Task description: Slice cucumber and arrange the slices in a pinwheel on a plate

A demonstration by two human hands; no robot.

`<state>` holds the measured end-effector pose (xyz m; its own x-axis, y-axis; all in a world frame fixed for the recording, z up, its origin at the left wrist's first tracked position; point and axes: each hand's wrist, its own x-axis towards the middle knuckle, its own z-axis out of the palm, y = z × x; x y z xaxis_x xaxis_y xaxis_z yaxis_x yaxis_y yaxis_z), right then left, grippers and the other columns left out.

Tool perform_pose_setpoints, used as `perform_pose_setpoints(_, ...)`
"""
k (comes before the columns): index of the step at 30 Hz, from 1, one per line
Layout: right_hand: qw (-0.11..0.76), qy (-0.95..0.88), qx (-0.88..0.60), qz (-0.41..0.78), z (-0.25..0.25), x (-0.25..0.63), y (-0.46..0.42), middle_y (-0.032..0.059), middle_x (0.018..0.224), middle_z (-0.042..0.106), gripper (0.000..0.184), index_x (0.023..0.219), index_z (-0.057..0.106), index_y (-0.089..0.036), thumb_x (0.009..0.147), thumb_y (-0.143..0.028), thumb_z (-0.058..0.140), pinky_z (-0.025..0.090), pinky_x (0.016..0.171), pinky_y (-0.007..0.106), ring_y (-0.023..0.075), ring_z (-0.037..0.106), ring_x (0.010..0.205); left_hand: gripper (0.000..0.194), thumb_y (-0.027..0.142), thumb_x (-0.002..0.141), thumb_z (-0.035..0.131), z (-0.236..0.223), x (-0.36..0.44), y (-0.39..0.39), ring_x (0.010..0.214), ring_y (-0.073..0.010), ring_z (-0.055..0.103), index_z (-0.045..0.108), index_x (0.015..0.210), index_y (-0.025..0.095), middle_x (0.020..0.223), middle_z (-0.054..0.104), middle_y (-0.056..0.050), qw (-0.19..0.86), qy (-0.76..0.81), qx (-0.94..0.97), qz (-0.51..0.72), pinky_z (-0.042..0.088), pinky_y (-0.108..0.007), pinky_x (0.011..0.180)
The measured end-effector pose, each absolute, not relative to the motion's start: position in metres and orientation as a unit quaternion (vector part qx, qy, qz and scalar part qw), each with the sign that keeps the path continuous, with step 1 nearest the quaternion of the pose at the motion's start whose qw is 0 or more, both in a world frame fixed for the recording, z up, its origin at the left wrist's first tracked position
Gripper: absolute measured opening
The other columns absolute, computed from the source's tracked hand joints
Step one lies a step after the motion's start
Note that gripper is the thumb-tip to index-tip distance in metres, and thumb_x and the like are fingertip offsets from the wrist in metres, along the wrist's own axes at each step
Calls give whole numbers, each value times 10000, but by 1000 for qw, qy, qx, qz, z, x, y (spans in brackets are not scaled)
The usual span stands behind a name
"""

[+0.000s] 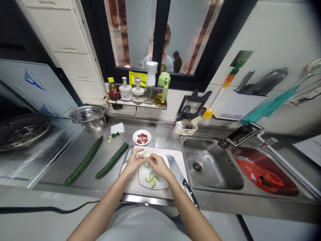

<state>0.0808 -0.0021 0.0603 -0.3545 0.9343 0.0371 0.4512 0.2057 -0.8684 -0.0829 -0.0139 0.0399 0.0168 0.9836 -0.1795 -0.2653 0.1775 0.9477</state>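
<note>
Over the far part of a white plate point(142, 183), my left hand point(134, 161) and my right hand point(158, 164) come together. Between their fingertips is a pale green cucumber slice point(144, 155), which both appear to pinch. Several cucumber slices point(151, 180) lie on the plate in a pinwheel, nearer to me. Under the plate is a pale cutting board point(130, 189). A kitchen knife point(177, 169) with a black handle rests along the board's right side. Two whole cucumbers point(112, 160) lie left of the board. Beyond the board sits a small dish point(135, 137) of red berries.
A lidded steel pot point(91, 118) stands at the back left, near cucumber ends point(113, 135) and a white tissue point(117, 128). To the right is a double sink point(213, 167) with a red bag point(260, 177). A condiment rack point(136, 104) hangs below the window.
</note>
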Motion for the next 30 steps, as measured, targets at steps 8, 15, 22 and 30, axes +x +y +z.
perform_pose_setpoints(8,297,-709,-475,429,52,82,4,-8,687,637,138,719,613,-172,804,-252,539,387,622,210,112,534,642,654,347,579,795,39,-82,-12,703,-148,644,507,1141,179,748,658,6,594,470,411,507,471,-271,705)
perform_pose_setpoints(15,281,-682,-487,468,46,81,9,-4,645,639,167,690,641,-167,789,-277,563,413,606,213,114,547,622,631,296,597,790,33,-84,-10,698,-133,636,509,1149,173,746,648,9,602,469,414,496,465,-252,698)
perform_pose_setpoints(22,252,-673,-508,475,28,81,9,3,620,643,148,699,667,-154,751,-246,564,419,567,205,111,550,593,586,301,568,792,17,-88,-8,645,-104,587,558,1087,164,751,621,13,608,493,420,459,421,-218,638)
perform_pose_setpoints(30,179,-705,-534,431,14,76,-2,6,599,648,179,677,662,-137,739,-125,495,371,553,177,90,545,558,401,198,630,692,-3,-93,-11,597,-93,522,606,1019,149,640,564,47,546,538,503,399,382,-203,602)
